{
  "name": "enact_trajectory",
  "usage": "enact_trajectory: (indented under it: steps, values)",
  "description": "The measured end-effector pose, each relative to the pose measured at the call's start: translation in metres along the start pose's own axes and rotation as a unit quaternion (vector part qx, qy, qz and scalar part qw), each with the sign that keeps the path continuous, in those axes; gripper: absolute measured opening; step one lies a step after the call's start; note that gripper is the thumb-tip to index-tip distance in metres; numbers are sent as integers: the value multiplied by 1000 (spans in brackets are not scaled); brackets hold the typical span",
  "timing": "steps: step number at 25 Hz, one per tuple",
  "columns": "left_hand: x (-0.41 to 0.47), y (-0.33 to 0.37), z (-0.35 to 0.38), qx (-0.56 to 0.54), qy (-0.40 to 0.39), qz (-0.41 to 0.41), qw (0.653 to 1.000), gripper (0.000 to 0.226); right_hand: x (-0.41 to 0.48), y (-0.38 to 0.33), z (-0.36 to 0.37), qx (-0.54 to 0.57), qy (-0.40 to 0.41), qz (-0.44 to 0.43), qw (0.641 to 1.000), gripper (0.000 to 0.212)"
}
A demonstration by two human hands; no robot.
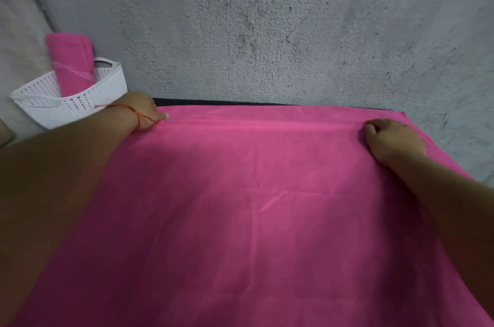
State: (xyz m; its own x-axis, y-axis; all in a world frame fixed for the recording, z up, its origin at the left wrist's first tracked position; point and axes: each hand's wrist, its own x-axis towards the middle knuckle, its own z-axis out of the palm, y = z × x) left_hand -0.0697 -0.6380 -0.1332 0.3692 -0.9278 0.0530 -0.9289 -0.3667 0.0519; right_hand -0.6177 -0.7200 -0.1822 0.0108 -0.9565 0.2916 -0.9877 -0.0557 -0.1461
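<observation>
The pink cloth (254, 206) lay spread flat over the counter (213, 102), its far edge running along the foot of the rough grey wall (267, 32), with both hands at that edge. The main risk seemed to be an uneven pull. If one hand drew its corner harder or sooner than the other, the edge would likely skew, and the faint ridge between the hands and the creases near the middle could get folded in. A weak pinch could also let a corner slip and drop. The left forearm passed just beside the white basket (107, 86), which held a folded pink cloth (70, 65), so a wide sweep might have knocked it. The left hand (145, 113), a red thread (136, 117) at its wrist, had its fingers (165, 115) curled close together, seemingly pinching the far left corner. The right hand (393, 139) was curled knuckles-up with its fingers (370, 127) tucked onto the cloth near the far right corner, apparently gripping it.
</observation>
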Motion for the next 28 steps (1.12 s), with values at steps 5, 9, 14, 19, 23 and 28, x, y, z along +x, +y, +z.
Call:
enact_trajectory:
  steps: [5, 9, 14, 19, 23, 28]
  values:
    - [13, 28, 5, 49, 13, 8, 999, 24, 4, 1, 2, 10, -2, -6, 1000, 41]
    - [19, 40, 10, -7, 57, -48, 997, 33, 6, 5, 6, 7, -6, -11, 1000, 47]
    - [9, 43, 54, -87, 122, -68, 986, 46, 28, 18, 23, -2, -67, -3, 998, 73]
    - [20, 30, 58, -40, -32, 22, 998, 71, 88, 66, 61, -59, -151, -33, 986, 116]
    - [-3, 39, 63, -21, -35, 21, 999, 63, 77, 54, 51, -32, -149, 25, 988, 98]
    - [-19, 28, 64, -3, -3, 6, 1000, 72, 101, 75, 81, -36, -167, 39, 984, 98]
